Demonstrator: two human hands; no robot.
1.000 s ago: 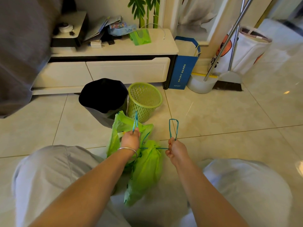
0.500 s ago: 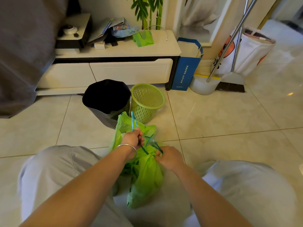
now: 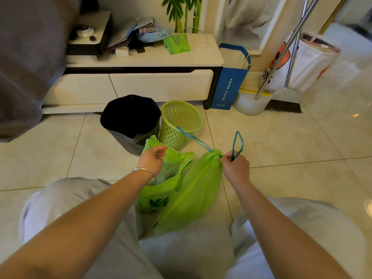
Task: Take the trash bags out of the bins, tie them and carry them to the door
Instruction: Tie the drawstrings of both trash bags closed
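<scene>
- The grey sofa edge fills the far left, and bare tiled floor lies open in front of it, so the left side has room to swing an arm or set a bag down.
- The dark bin stands just beside the green basket, both in front of the low white cabinet. They sit close behind the bags, so a forward tug could, I judge, knock either over.
- The left hand hovers over the open bag with fingers loosely curled. Whether its grip is closed on the plastic I cannot tell. This bag's mouth is untied and gaping, so lifting or tipping it may well spill the contents onto the floor between the knees.
- The cinched bag leans against the open one, its neck gathered at the top.
- The right hand has a narrow grip pinching the blue drawstring right at that neck; a second cord loop trails toward the basket. The thin cord might slip or snap under a hard pull, and a loose knot would likely reopen while being carried.
- On the right, the blue paper bag, white bucket and leaning broom handles crowd the wall; a swung bag could topple the handles. The floor nearer the person on that side is bare.
</scene>
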